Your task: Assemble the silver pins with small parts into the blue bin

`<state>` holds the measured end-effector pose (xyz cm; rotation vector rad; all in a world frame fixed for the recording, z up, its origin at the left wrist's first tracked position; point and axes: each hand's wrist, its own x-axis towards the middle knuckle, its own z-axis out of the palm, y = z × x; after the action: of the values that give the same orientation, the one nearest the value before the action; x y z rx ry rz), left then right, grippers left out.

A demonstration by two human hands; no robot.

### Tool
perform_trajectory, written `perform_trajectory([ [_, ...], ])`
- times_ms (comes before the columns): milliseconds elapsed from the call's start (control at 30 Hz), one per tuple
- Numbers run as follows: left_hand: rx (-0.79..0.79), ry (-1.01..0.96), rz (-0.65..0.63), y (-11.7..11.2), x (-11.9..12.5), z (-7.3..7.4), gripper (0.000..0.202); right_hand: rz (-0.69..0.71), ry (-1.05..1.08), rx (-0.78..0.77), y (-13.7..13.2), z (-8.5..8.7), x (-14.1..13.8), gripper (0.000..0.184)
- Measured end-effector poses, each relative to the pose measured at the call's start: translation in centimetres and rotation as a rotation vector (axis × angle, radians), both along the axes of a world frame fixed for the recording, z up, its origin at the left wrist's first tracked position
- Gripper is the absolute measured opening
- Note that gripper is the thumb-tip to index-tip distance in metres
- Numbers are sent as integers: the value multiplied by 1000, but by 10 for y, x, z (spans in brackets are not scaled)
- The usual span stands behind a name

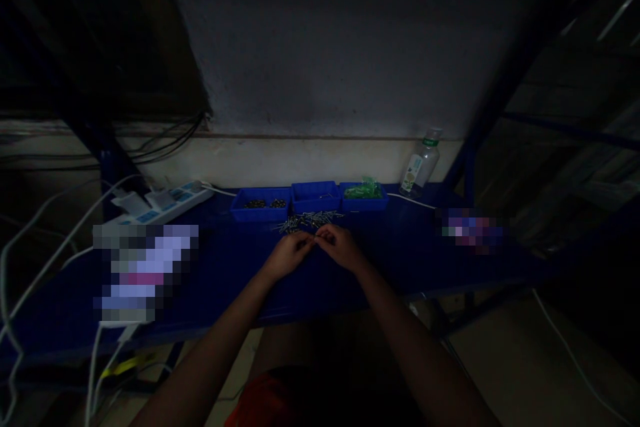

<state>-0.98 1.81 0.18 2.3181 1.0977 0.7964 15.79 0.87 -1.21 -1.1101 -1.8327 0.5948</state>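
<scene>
My left hand (291, 253) and my right hand (340, 244) meet fingertip to fingertip over the blue table (225, 287). Both are closed in a pinch. Whatever sits between the fingers is too small and dark to name. Just beyond them lies a loose pile of thin silvery screw-like pieces (313, 219). Behind the pile stand three blue bins: the left bin (240, 213) holds small brassy parts (255, 204), the middle bin (315, 202) has a few thin pieces in it, and the right bin (365, 203) contains green plastic packaging (364, 190).
A clear plastic bottle (421, 163) stands at the back right. On the left lies a white power strip (175, 197) with plugs and trailing white cables (15, 307). Blurred-out items lie at the table's left and right. Blue metal posts (467, 173) frame the table, against a wall.
</scene>
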Motion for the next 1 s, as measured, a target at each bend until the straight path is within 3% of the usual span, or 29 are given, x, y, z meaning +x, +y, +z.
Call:
perform_trajectory([
  [200,-11,-68,16,6,-3,-5,27,-37,21,-50,4,-3,1,16],
  [533,97,-32,-7,3,-3,-2,20,-21,-184,-51,2,-4,-2,9],
  [800,108,-59,68,2,-3,0,23,1,-60,-12,4,-3,1,18],
  [1000,13,-56,2,10,-6,-8,20,-19,-11,28,4,-4,1,20],
])
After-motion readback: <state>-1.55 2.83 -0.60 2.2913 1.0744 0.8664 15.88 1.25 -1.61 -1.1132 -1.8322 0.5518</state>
